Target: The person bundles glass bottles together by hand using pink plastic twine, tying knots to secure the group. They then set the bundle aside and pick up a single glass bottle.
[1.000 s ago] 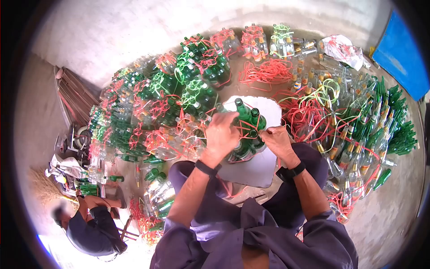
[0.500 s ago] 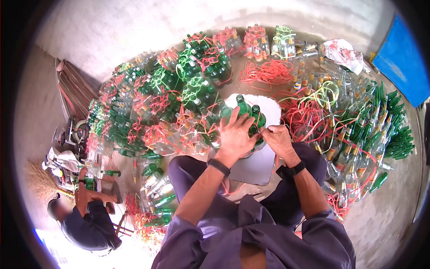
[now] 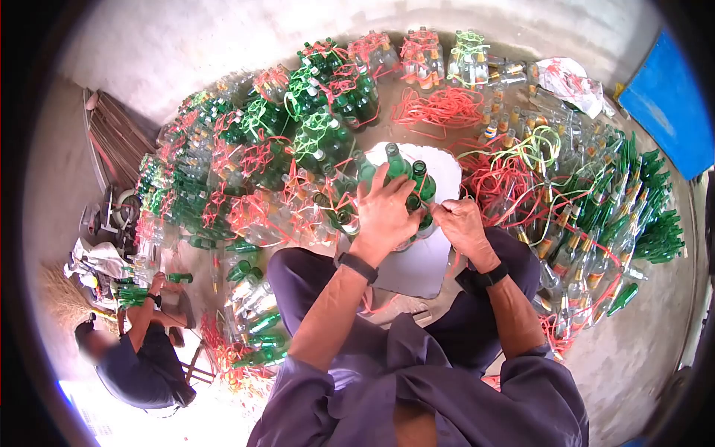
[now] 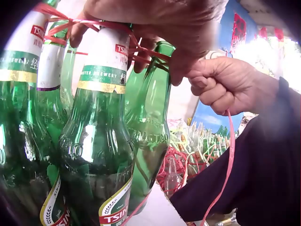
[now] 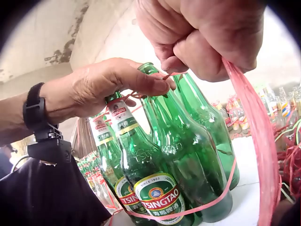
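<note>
Several green glass beer bottles (image 5: 188, 141) stand upright together on a white board (image 3: 421, 276). Red plastic string (image 4: 61, 21) loops round their necks, and another strand (image 5: 207, 205) circles them lower down. My left hand (image 3: 389, 212) lies over the bottle tops with its fingers down among the necks, gripping them. Its thumb (image 5: 157, 85) presses at the string beside one neck. Close on the right, my right hand (image 3: 463, 225) is curled tightly round the string, whose loose tail (image 5: 254, 132) hangs below the fist. The pinched part is hidden inside the fingers.
Tied bundles of bottles (image 3: 257, 156) crowd the left and back. Red string (image 3: 439, 108) lies heaped behind the board; a tangle (image 3: 499, 175) sits at its right, near loose bottles (image 3: 581, 261). Another person (image 3: 141, 357) sits at the lower left. A blue panel (image 3: 666, 108) leans far right.
My left hand has moved from the left of the bottles onto their necks and spread there. The right hand stays beside them, holding the string. The head view has shifted slightly.
</note>
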Motion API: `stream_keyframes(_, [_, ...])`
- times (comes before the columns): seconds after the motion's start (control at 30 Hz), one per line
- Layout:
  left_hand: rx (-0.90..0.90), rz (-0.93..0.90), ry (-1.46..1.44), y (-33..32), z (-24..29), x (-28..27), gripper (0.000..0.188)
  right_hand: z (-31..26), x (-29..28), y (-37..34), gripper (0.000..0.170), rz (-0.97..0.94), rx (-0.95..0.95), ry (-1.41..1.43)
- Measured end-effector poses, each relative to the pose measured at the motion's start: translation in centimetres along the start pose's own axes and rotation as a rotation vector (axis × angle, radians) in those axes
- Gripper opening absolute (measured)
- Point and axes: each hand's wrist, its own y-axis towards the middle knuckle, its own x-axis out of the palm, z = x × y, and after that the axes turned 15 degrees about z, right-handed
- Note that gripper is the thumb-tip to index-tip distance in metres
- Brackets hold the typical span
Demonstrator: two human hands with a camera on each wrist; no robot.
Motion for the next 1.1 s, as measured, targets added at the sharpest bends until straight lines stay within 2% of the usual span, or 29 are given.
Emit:
stream_keyframes(0.17, [-0.037, -0.016, -0.024, 0.1, 0.1, -0.2, 0.053, 0.1, 0.1, -0.3, 0.032, 0.001, 0.024, 0.023])
stream_keyframes(0.27, [-0.035, 0.002, -0.022, 0.0, 0.2, -0.4, 0.049, -0.2, 0.0, -0.4, 0.032, 0.026, -0.032, 0.048])
stream_keyframes(0.43, [-0.025, -0.005, -0.022, 0.1, 0.1, -0.5, 0.047, -0.4, -0.5, 0.4, 0.029, 0.003, -0.183, -0.123])
stream_keyframes(0.47, [-0.025, -0.009, -0.027, 0.1, 0.1, -0.5, 0.048, -1.1, -1.1, 0.4, 0.025, -0.039, -0.110, -0.148])
stream_keyframes(0.5, [-0.023, 0.001, -0.034, 0.1, 0.0, -0.5, 0.048, -1.6, -1.3, 0.8, 0.025, -0.036, -0.119, -0.156])
stream_keyframes(0.57, [-0.049, -0.006, -0.065, 0.0, -0.2, -0.3, 0.049, -2.1, -1.6, 1.4, 0.023, -0.061, -0.271, -0.056])
stream_keyframes(0.63, [-0.053, -0.016, -0.067, 0.1, -0.2, -0.5, 0.050, -2.6, -2.5, 2.4, 0.021, -0.128, -0.285, -0.140])
stream_keyframes(0.7, [-0.054, -0.027, -0.080, 0.1, -0.2, -0.5, 0.050, -3.2, -2.9, 3.4, 0.020, -0.185, -0.531, -0.276])
stream_keyframes(0.83, [-0.065, -0.040, -0.103, 0.1, -0.5, -0.5, 0.050, -4.5, -3.5, 5.4, 0.019, -0.332, -0.650, -0.493])
stream_keyframes(0.87, [-0.062, -0.042, -0.104, 0.1, -0.5, -0.5, 0.050, -4.6, -3.5, 5.9, 0.017, -0.368, -0.750, -0.565])
stream_keyframes(1.1, [-0.070, -0.032, -0.156, 0.0, -0.7, 0.2, 0.043, -8.5, -2.1, 9.3, 0.009, -0.412, -1.004, -0.830])
